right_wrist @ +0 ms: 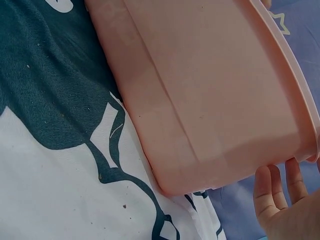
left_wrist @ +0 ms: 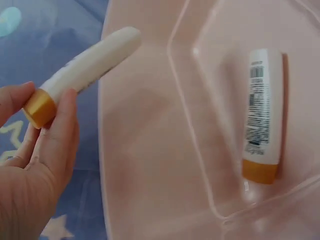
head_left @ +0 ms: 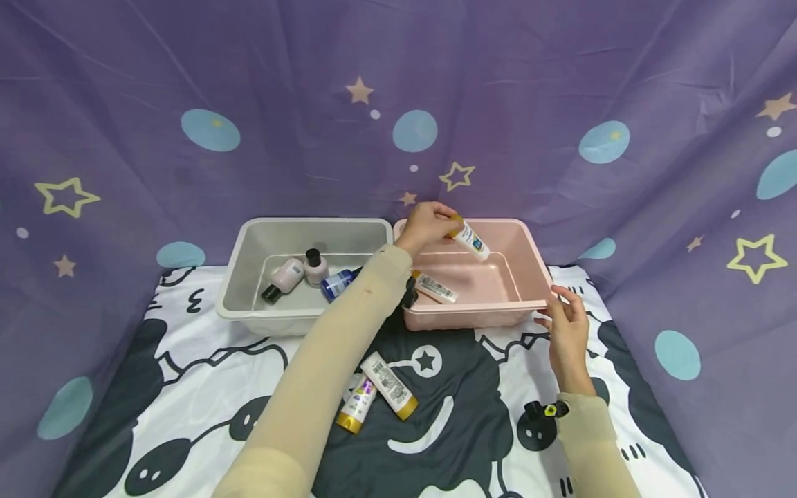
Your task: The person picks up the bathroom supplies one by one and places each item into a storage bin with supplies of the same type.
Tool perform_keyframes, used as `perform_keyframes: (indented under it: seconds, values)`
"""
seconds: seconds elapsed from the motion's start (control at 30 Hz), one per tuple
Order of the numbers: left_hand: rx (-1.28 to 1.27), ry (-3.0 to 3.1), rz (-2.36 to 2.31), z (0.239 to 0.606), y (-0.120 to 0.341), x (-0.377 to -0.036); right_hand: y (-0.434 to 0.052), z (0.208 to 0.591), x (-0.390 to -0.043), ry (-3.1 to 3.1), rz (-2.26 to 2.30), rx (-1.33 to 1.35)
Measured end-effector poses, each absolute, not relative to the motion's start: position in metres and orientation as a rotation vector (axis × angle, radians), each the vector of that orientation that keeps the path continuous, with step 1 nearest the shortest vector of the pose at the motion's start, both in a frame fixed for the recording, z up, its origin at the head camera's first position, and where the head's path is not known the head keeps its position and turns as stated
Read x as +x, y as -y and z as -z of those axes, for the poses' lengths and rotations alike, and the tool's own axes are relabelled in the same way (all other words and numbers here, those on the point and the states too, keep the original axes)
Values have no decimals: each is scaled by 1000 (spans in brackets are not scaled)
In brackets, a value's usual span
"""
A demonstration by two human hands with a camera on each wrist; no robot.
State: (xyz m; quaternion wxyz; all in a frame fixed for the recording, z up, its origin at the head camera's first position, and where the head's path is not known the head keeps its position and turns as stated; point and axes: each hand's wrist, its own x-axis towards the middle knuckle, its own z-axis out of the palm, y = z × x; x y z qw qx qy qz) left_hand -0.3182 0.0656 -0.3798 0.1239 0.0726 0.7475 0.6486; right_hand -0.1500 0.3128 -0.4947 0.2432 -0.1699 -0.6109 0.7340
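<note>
Held tube (head_left: 471,240) (white, yel. cap) was pinched at cap end by fingers of L hand (head_left: 426,225), approx. over rear of pink bin (head_left: 486,280). R hand (head_left: 568,335) was set at bin's front R corner, fingers touching; whether rim was pinched could not be told. Status (est.): part done. One binned tube (head_left: 436,288) was laid inside; 3 bottles (head_left: 288,275) were contained in grey bin (head_left: 299,238); min. 2 loose tubes (head_left: 389,384) were left on printed cloth (head_left: 205,384).

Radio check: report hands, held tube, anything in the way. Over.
Left hand pinching white tube by gold cap, over pink bin. Right hand at bin's near-right corner. Second tube lying inside; no obstruction seen.
</note>
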Motion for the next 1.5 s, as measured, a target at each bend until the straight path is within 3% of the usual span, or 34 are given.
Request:
perform_keyframes:
  seconds: [0.27, 0.43, 0.8, 1.23, 1.5]
  values:
    - [97, -2241, -1899, 384, -59, -317, -310, 494, -153, 1699, -2007, -452]
    - [177, -2168, -2039, 374, -47, -312, -308, 494, -156, 1703, -2006, -453]
    - [542, -2276, -2092, 351, 10, -237, -311, 494, -160, 1696, -2015, -460]
    - [571, -2443, -1872, 394, 72, -152, -313, 492, -161, 1722, -2004, -494]
    - [473, -2392, -1809, 436, 95, -122, -312, 491, -159, 1723, -2020, -493]
